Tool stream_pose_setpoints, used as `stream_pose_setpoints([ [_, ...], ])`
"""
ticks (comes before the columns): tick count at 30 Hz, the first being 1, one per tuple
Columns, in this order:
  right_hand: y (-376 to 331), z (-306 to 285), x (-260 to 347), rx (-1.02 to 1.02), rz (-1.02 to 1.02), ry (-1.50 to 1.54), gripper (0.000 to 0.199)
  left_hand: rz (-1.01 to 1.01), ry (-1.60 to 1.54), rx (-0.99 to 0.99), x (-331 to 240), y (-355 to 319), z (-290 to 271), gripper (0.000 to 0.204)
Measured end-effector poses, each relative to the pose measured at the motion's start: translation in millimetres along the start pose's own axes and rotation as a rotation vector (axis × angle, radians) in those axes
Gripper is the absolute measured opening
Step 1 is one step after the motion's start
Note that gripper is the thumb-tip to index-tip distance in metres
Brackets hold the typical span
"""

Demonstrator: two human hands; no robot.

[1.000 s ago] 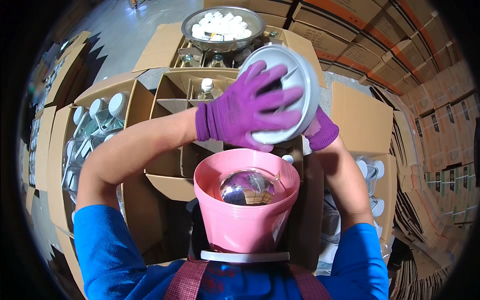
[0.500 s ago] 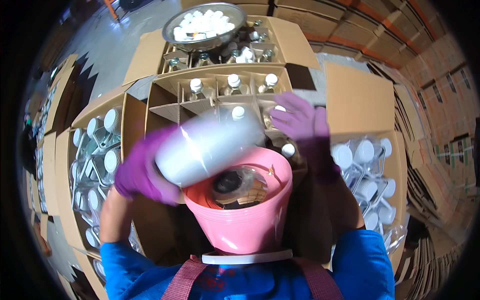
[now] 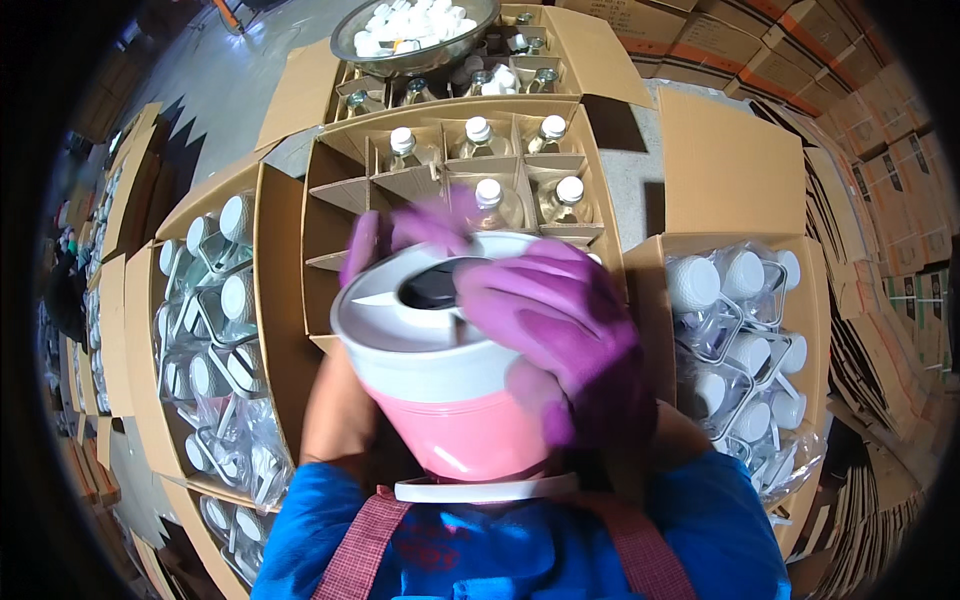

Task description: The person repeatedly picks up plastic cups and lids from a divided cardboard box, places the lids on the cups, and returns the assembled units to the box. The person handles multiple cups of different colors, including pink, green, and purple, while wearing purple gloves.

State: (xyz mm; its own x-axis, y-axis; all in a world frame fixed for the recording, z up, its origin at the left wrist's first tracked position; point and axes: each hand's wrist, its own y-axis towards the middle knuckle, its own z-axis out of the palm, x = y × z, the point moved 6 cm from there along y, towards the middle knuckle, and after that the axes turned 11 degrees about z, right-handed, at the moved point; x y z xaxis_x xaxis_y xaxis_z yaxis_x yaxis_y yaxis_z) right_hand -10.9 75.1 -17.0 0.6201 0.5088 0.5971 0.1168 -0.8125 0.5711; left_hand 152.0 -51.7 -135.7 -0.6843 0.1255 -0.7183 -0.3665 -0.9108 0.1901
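Observation:
In front of my chest stands a pink bucket (image 3: 450,425) topped by a pale grey lid (image 3: 375,325) with an oval opening in it. My right hand (image 3: 565,325), in a purple glove, grips the lid's right side, fingers curled over the top by the opening and thumb against the rim. At the far left rim is my left hand (image 3: 415,228), gloved the same; motion smears its fingers and the lid hides part of it. Just beyond, a divided carton (image 3: 330,225) holds several clear bottles (image 3: 565,200) with white caps.
A metal bowl of white caps (image 3: 415,25) rests on a farther carton of bottles. Open cartons at left (image 3: 225,330) and right (image 3: 745,345) hold white-topped parts with wire-like handles in plastic. Stacked cartons (image 3: 760,50) and flattened cardboard (image 3: 870,430) line the right side.
The pale grey piece, tilted in my left hand before, now sits level over the bucket's mouth. My right hand has come down onto it; my left has shifted to its far side.

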Motion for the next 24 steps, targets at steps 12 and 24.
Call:
stream_pose_setpoints([
  [12,-35,17,-51,-0.073,0.261,0.804,0.040,0.236,0.166,0.014,-18,-76,31,0.071],
  [24,-19,18,-1,0.152,0.192,0.329,0.062,0.786,1.228,0.109,-88,-109,93,0.034],
])
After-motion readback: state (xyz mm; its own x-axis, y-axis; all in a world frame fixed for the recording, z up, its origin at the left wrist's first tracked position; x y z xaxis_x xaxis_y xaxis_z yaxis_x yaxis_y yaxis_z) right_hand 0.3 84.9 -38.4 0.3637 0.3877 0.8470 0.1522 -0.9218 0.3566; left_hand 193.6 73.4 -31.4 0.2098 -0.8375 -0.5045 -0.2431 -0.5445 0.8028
